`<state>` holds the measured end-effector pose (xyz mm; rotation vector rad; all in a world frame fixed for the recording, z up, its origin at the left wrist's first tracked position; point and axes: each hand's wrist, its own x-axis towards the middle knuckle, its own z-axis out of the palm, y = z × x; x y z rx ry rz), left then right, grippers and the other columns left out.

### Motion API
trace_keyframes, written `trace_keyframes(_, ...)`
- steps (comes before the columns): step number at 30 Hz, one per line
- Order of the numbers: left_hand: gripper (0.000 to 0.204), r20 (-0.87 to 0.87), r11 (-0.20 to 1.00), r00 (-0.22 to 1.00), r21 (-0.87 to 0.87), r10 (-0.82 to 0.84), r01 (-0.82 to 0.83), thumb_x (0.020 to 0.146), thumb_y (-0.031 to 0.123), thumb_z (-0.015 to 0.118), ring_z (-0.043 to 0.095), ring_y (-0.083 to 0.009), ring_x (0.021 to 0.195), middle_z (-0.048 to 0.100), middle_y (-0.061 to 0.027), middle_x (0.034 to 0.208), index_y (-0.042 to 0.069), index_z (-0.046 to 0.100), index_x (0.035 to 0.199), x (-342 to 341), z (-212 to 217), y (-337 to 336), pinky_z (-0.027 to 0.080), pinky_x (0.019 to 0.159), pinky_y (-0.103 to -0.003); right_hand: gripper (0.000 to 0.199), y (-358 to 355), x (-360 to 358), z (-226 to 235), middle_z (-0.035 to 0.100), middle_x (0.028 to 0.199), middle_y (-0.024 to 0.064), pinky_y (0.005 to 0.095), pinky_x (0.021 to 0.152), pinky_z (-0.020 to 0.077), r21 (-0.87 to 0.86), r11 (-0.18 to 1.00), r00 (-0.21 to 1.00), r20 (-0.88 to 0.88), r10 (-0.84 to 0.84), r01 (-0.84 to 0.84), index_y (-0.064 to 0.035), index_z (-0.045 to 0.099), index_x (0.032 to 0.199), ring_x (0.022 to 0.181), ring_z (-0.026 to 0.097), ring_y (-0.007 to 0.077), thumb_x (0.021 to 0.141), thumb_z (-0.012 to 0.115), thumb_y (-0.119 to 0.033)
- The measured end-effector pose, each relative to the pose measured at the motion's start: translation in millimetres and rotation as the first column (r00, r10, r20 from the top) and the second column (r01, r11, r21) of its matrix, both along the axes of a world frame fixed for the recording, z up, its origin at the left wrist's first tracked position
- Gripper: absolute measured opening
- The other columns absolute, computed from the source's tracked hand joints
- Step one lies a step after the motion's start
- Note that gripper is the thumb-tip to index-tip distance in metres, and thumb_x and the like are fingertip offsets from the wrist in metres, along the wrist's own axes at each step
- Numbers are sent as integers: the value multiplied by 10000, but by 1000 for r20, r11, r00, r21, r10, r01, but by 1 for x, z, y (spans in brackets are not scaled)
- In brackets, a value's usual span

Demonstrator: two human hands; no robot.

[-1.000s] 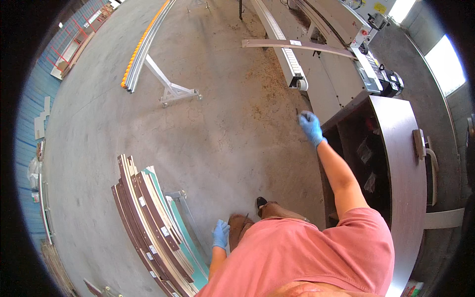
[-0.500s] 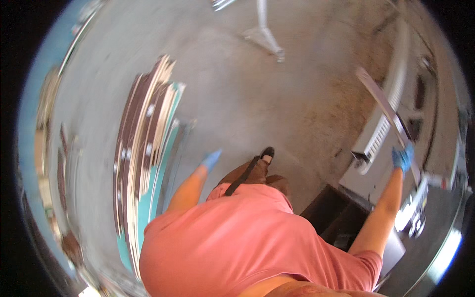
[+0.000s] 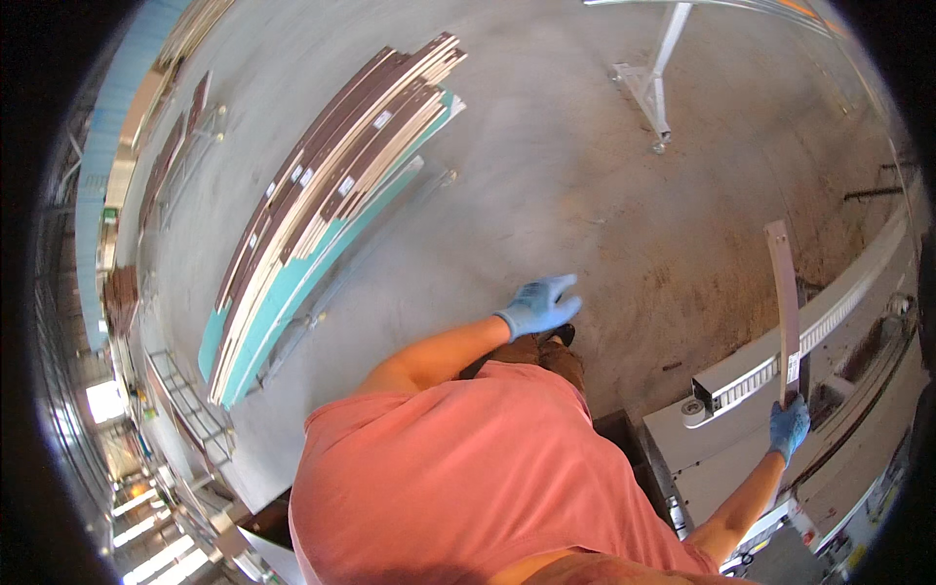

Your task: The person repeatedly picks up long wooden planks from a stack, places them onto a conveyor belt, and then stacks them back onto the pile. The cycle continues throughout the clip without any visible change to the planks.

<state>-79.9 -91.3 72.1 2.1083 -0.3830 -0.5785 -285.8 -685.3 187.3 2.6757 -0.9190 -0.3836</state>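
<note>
Gripping the near end of a long, narrow brown board (image 3: 783, 283), our right hand (image 3: 789, 427) is at the right side of the head view, in a blue glove. The fingers look closed on this end, but we cannot see well the side of the thumb. From the hand, the board goes up and away, and it passes over the ribbed track (image 3: 746, 387) of a light grey machine (image 3: 682, 448). Whether it rests on this track or is lifted above it, we cannot tell. A white label (image 3: 793, 368) is on the board, near to the hand.

Our left hand (image 3: 539, 307), also in a blue glove, is in front of our body, near the middle of the view. It is open, with the fingers pointing to the right, and it hangs above the floor (image 3: 546, 214) just beside our dark shoe (image 3: 563, 334).

At the left, well apart from both hands, we see a stack of curved brown and cream boards (image 3: 322, 185), which lies on a green surface (image 3: 292, 302). Farther away, near the upper edge, a pale metal stand (image 3: 660, 83) is on the floor.
</note>
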Motion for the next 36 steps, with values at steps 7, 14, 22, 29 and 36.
trace_keyframes(7, 754, 782, 969, 585, 94, -215, 231, 853, 446, 765, 407, -419, 1479, 450, -217, 1573, 83, 561, 1481, 16, 126, -65, 309, 1231, -592, 407, 171, 125, 63, 759, 972, 135, 481, 824, 578, 55, 916, 916, 72, 394, -398, -123, 735, 1070, 897, 734, 368, 782, 853, -385)
trace_keyframes(14, 797, 794, 900, 425, 403, -434, 166, 785, 507, 792, 510, -349, 1370, 592, -163, 1416, 59, 591, 1413, 81, 125, 27, 347, 1183, -592, 401, 425, 245, 54, 729, 901, 114, 441, 802, 532, 156, 559, 578, 128, 806, -815, -147, 693, 929, 871, 699, 314, 803, 801, -512)
trace_keyframes(22, 745, 289, 950, 948, 311, -135, 41, 882, 516, 728, 637, -387, 1126, 670, -186, 1214, 56, 543, 1439, 123, 45, 335, 485, 1015, -487, 635, 729, 366, -36, 698, 1175, 129, 467, 1070, 444, 481, 250, 330, 88, 940, -840, -121, 606, 1290, 1117, 658, 305, 849, 733, -559)
trace_keyframes(29, 760, 268, 842, 941, 442, 206, -310, 876, 515, 723, 608, -419, 1200, 634, -223, 1342, 67, 535, 1460, 108, 6, 527, 473, 1053, -512, 856, 859, 436, -76, 457, 1578, 184, 527, 1217, 320, 211, -31, 66, 436, 898, -977, -110, 502, 1453, 1455, 441, 349, 713, 835, -382)
trace_keyframes(36, 766, 454, 686, 822, 477, 343, -550, 868, 465, 738, 603, -434, 1195, 648, -238, 1278, 37, 515, 1463, 180, -76, 619, 475, 1042, -530, 740, 893, 440, -120, 413, 1629, 169, 528, 1230, 325, 384, 151, 331, 461, 823, -911, -94, 559, 1426, 1504, 390, 361, 784, 774, -392)
